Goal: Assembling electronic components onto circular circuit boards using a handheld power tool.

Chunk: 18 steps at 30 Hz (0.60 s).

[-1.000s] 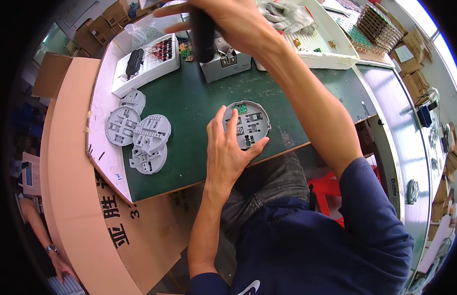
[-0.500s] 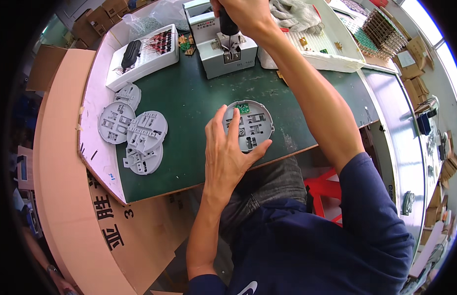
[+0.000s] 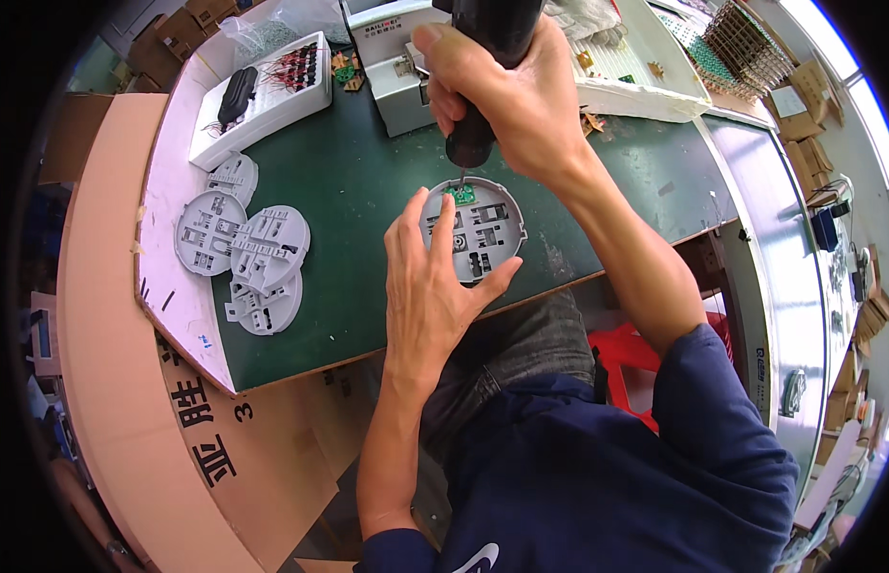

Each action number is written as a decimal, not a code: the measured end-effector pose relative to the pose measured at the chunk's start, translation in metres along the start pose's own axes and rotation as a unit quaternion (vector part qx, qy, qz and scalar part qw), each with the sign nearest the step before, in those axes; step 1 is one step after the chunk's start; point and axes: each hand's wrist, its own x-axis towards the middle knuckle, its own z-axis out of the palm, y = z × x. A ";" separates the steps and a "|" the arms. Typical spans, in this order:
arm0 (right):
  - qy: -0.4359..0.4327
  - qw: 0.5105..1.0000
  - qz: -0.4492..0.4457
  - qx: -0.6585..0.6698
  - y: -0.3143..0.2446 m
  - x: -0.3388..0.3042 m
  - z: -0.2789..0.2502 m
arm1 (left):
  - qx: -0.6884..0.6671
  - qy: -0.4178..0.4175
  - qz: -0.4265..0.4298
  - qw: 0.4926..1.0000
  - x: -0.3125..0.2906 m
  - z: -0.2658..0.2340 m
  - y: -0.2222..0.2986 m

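My right hand (image 3: 535,110) grips a black electric screwdriver (image 3: 471,141), its bit pointing down. The tip meets a small green circuit board (image 3: 460,195) at the far edge of a round grey plastic housing (image 3: 497,224). My left hand (image 3: 427,272) spans the near left side of that housing, thumb at its near right rim and index finger reaching toward the board. The housing lies flat on the green bench, its inner side with slots and ribs facing up. Any screw under the bit is too small to make out.
Several similar grey housings (image 3: 270,250) lie overlapping on the left. Behind them a white foam tray (image 3: 310,100) holds wired parts. A grey screw feeder (image 3: 392,100) stands at the back, partly hidden by my right hand. Another white tray (image 3: 645,103) sits back right.
My right hand has brought the screwdriver from the screw feeder toward me, down onto the circuit board. The left hand stays at the housing. The whole view has shifted slightly.
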 end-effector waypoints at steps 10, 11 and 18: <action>-0.021 1.000 -0.007 -0.001 0.008 0.001 -0.002 | -0.005 0.001 -0.001 1.000 0.000 0.001 0.001; -0.021 1.000 -0.006 -0.001 0.008 0.000 -0.002 | -0.011 0.004 -0.004 1.000 0.000 0.001 0.000; -0.044 0.999 -0.001 0.016 0.019 0.002 -0.004 | -0.017 0.007 -0.007 1.000 -0.001 0.002 -0.001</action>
